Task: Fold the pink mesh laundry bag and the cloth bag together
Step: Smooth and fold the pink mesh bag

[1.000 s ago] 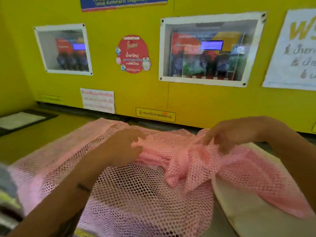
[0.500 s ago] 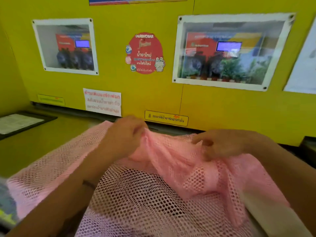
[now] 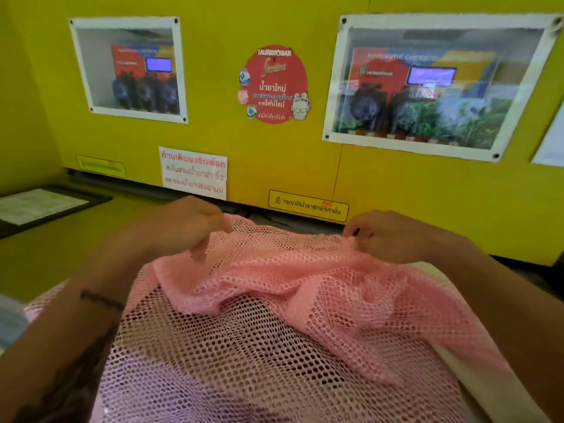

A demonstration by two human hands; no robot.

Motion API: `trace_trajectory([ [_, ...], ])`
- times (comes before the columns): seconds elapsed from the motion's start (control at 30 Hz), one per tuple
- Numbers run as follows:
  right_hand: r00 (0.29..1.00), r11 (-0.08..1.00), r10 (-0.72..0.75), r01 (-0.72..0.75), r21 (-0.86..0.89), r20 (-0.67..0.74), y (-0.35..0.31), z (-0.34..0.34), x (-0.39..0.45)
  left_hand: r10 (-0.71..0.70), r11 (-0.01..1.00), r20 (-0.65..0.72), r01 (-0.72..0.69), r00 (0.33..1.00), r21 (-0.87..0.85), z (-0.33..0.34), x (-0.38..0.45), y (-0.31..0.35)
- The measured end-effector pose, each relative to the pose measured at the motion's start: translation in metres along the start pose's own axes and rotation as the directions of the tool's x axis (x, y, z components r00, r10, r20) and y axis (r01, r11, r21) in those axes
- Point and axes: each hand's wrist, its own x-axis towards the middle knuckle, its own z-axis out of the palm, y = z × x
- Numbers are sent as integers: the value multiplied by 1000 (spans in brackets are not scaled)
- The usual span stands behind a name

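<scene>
You've got the pink mesh laundry bag [image 3: 274, 315] spread across the yellow counter [image 3: 76, 239]. Your right hand [image 3: 387, 236] is pinching its far edge between thumb and fingers, probably to keep that hem taut and straight. Your left hand [image 3: 186, 227] is loosely curled, fingertips poking down on the mesh; can't tell if it's actually gripping. The cloth bag [image 3: 476, 380] peeks out cream-coloured underneath on the near right, so they'd fold as one stack. Room's a laundromat nook: yellow wall [image 3: 274, 166], red round sticker [image 3: 274, 83], framed windows, a warning label [image 3: 193, 174].
</scene>
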Motion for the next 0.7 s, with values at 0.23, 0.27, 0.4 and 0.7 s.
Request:
trace_trajectory([
  [0.23,907,989,130,-146,8,401,-27,-8,6,-67,951,-87,90,994,297,42,34,-29],
  [0.27,943,986,165,-154,-60,289,-24,-10,17,-105,918,-91,132,990,374,46,35,-33],
  [0.4,984,929,169,-178,-325,-55,-5,9,69,-217,847,-85,230,973,478,47,32,-35],
  [0.7,995,872,77,-99,-480,-64,25,39,129,7,943,-150,43,989,329,13,4,-42],
])
